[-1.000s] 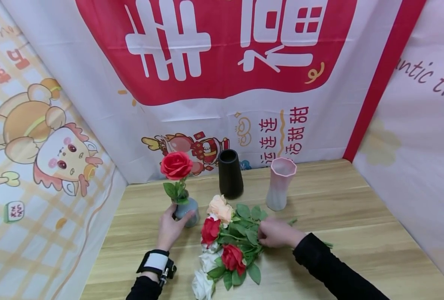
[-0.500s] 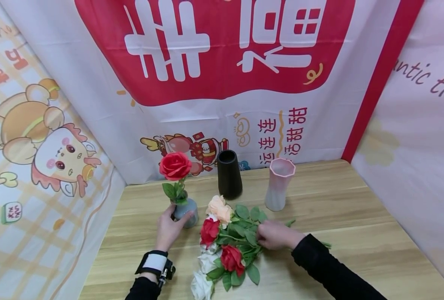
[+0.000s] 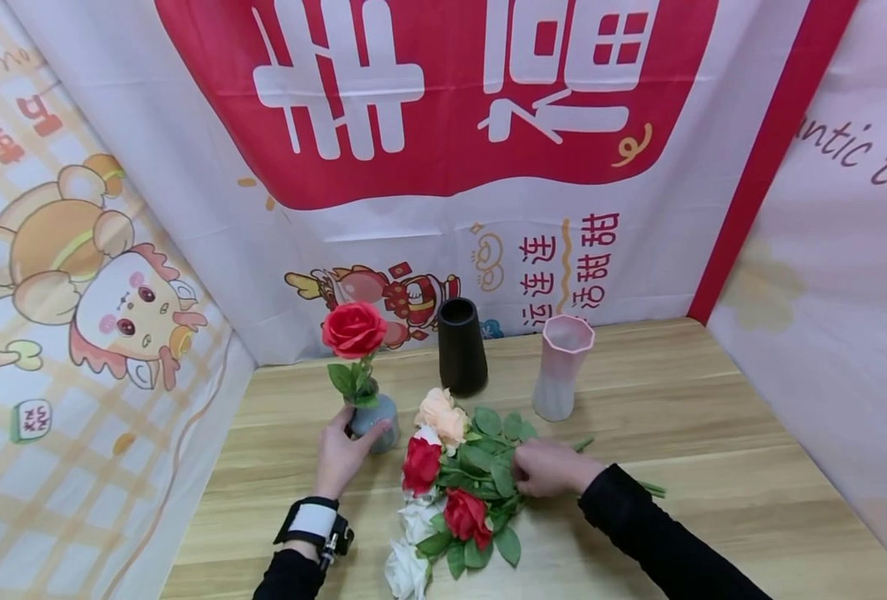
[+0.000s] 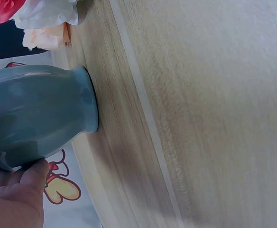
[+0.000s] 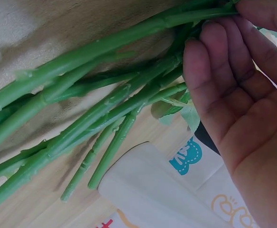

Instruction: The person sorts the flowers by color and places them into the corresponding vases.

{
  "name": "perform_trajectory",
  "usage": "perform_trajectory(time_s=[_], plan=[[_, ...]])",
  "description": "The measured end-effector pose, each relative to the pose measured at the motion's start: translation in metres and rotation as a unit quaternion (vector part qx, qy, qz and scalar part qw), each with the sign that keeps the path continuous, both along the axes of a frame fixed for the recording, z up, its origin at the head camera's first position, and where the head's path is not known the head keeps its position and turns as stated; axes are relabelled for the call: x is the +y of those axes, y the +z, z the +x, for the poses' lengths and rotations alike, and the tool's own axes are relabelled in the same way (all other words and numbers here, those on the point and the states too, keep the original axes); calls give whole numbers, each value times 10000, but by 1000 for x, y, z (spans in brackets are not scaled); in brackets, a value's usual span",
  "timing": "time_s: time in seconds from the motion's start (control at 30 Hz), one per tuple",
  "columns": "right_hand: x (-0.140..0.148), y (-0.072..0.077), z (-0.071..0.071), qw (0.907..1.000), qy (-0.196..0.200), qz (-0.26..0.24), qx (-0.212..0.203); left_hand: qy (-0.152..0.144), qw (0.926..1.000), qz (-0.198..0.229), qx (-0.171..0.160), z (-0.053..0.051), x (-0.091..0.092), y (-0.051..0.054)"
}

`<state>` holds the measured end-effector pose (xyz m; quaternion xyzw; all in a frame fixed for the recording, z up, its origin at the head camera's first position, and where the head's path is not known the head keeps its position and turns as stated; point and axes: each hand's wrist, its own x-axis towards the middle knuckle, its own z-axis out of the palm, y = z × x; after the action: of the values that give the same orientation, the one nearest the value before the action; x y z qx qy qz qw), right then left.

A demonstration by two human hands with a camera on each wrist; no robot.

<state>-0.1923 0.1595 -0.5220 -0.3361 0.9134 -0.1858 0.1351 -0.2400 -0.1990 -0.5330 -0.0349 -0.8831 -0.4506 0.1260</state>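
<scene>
Blue-grey vase (image 3: 374,414): is being held upright, base on the tabletop (image 3: 684,392), left of the bunch; the hold is being read as steadying, since a tall bloom is being borne by a small body.
Left grip: the left hand (image 3: 342,454) is being curved partway round the vase, thumb across the near side; it is being parted only to the vase's width.
Upright red rose (image 3: 353,330): is being carried above the vase, apparently by a stem in its mouth; insertion depth is being hidden by leaves.
Right grip: the right hand (image 3: 551,468) is being curled, nearly closed, among green stems (image 5: 105,50); one is being pinched near the thumb. The number being held cannot be told.
Flower bunch (image 3: 481,479): is being supported by the tabletop, blooms leftward, stem ends rightward; by this layout, stems are presumably being presented to the right hand.
Black vase (image 3: 462,358): is being stood upright behind the bunch, probably being spaced away from both hands.
Pink-and-white vase (image 3: 559,375): is being stood upright further right, well apart from the blue-grey one.
Backdrop cloth (image 3: 443,187): is being hung behind the tabletop, presumably as a screen.
</scene>
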Motion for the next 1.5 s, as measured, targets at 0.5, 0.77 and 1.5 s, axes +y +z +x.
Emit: perform_trajectory(time_s=[0.5, 0.77, 1.5], plan=[[-3, -8, -3, 9997, 34, 46, 254, -71, 9996, 256, -120, -2, -2, -6], [0, -6, -3, 9988, -15, -245, 427, -147, 9994, 275, -115, -3, -1, -1], [14, 27, 2, 9906, 127, -1100, 798, -203, 9994, 239, -143, -3, -2, -4]])
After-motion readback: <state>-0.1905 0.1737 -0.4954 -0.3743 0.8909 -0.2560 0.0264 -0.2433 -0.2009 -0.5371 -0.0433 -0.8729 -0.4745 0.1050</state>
